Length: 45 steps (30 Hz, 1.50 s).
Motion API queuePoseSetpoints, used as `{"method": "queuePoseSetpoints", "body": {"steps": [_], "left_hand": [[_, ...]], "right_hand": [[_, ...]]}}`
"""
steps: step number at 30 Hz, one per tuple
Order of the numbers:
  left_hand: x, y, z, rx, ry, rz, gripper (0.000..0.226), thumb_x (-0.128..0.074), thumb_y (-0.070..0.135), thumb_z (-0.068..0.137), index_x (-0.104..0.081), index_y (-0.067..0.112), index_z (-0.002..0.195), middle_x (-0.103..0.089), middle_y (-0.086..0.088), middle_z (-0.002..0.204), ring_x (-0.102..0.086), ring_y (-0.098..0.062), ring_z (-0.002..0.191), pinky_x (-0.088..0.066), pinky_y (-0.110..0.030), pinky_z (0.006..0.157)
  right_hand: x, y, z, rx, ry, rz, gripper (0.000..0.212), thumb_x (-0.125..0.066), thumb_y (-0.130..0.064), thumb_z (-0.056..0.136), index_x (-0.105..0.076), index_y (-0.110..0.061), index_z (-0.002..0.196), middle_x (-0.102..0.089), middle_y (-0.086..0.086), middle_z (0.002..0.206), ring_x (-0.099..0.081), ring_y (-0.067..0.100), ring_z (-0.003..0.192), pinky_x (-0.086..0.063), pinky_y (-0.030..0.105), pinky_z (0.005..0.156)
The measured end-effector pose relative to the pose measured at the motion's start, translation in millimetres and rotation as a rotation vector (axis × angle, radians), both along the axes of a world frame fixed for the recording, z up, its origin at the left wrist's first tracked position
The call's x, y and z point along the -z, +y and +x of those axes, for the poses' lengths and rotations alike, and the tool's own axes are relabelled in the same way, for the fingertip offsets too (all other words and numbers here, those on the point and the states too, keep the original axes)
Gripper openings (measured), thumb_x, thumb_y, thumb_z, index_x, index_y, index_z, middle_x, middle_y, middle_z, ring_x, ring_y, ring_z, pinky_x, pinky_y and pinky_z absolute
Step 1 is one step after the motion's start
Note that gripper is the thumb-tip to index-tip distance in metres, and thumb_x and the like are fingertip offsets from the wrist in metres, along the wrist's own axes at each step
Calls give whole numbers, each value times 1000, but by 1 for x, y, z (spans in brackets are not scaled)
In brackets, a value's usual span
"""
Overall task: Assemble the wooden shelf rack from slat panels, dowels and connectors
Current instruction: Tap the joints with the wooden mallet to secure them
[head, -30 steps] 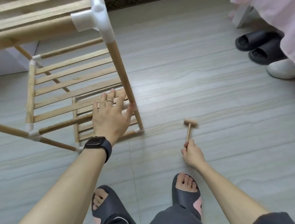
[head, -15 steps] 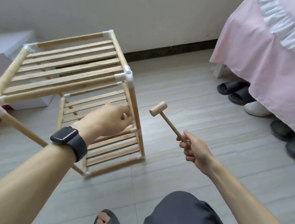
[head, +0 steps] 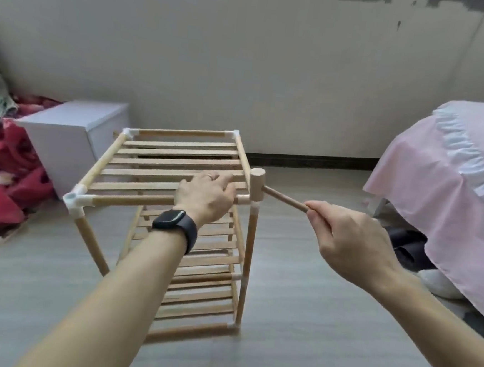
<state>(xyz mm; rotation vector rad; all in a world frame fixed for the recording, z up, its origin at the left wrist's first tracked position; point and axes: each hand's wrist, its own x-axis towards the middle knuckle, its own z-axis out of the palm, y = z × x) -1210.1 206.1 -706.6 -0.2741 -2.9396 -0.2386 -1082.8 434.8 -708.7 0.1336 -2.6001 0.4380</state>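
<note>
**Position.** We found the rack (head: 206, 296) upright on the floor (head: 323, 349) at centre view, with three slatted tiers showing. The left hand (head: 205, 196) lay over the top front dowel (head: 135, 199), its fingers curled onto the nearest slats (head: 155, 163), just beside the front corner at 3 o'clock of the top. The right hand (head: 346, 240) gripped the mallet (head: 256, 184) at the end of its handle. The head stood against that corner, but we could not tell whether it was touching. The corner connector (head: 253, 209) was mostly hidden behind the head.

**Judgement.** Seating of the top joints appeared to be in hand, and the task looked near its end.

**Risks noted.**
1. The left fingertips sat very near the mallet head. A blow straying toward 9 o'clock of the corner would catch them.
2. The grip at the handle's end gave swing but little aim. A glancing blow could slip off the connector and mar the dowel or slats.
3. The rack looked light and tall on a smooth floor. A sideways strike could skid or tip it toward 9 o'clock unless the left hand bore down.
4. Too hard a blow could crack the plastic connector or spring the joints below.
5. The bed (head: 452, 185) at 3 o'clock lay on the swing side, so a wide back-swing could meet it.
</note>
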Motion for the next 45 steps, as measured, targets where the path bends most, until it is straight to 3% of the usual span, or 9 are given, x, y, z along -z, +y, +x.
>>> {"method": "queuePoseSetpoints", "body": {"steps": [4, 11, 19, 28, 32, 35, 37, 41, 45], "left_hand": [[15, 1, -5, -48, 10, -58, 55, -13, 48, 102, -41, 41, 148, -41, 0, 157, -48, -25, 133, -42, -44, 99], [11, -1, -11, -39, -25, -57, 55, -14, 45, 100, -41, 41, 147, -41, 0, 157, -47, -28, 133, -38, -45, 100], [11, 1, -7, -45, -45, -54, 56, -13, 44, 101, -39, 39, 150, -40, -3, 157, -45, -30, 133, -38, -46, 102], [12, 2, -2, -43, -24, -82, 51, -16, 43, 103, -46, 37, 143, -53, -4, 143, -52, -30, 122, -41, -46, 95], [12, 0, -4, -37, -23, -60, 53, -14, 44, 102, -44, 37, 146, -45, -2, 153, -49, -29, 129, -41, -46, 99], [13, 1, -6, -41, -14, -75, 53, -14, 45, 102, -46, 38, 144, -47, -3, 150, -51, -29, 125, -43, -47, 97], [14, 1, -7, -44, -13, -73, 52, -15, 45, 102, -46, 38, 142, -48, -3, 149, -51, -30, 124, -43, -47, 97], [15, -1, -7, -49, -24, -55, 54, -14, 46, 101, -45, 40, 144, -44, -1, 154, -48, -30, 130, -41, -48, 100], [15, 0, -9, -48, -20, -66, 52, -14, 45, 101, -47, 39, 140, -49, -4, 148, -51, -30, 124, -41, -47, 96]], "right_hand": [[-15, 8, 1, -32, 73, -12, 33, -46, -41, 101, -70, -30, 120, -71, -9, 83, -64, 23, 73, -54, 43, 63], [-26, 8, -13, -37, -109, 49, 27, -46, -39, 103, -70, -30, 105, -49, -11, 52, -49, 12, 55, -41, 36, 54], [-25, 0, -4, -21, -172, 75, 30, -40, -41, 105, -67, -29, 111, -55, -11, 65, -55, 22, 68, -48, 41, 65], [-25, -7, 3, -34, 293, -192, 25, -45, -27, 107, -65, -20, 120, -46, -15, 61, -52, -2, 61, -35, 13, 56], [-19, -3, 3, -8, -112, 133, 25, -43, -35, 105, -65, -23, 107, -60, -8, 72, -61, 25, 72, -50, 39, 63], [-30, -2, 2, -26, 240, -122, 23, -50, -28, 105, -69, -23, 118, -54, -16, 61, -57, 2, 63, -37, 12, 56], [-29, -5, 3, -62, 352, -167, 25, -51, -21, 106, -67, -16, 124, -50, -16, 62, -56, -2, 62, -38, 8, 59], [-16, -4, 5, -128, -110, 52, 21, -50, -32, 104, -69, -23, 102, -60, -4, 64, -58, 20, 59, -44, 38, 56], [-27, 1, -3, -40, 309, -213, 28, -54, -23, 104, -68, -19, 129, -56, -20, 66, -57, -4, 64, -39, 8, 62]]}}
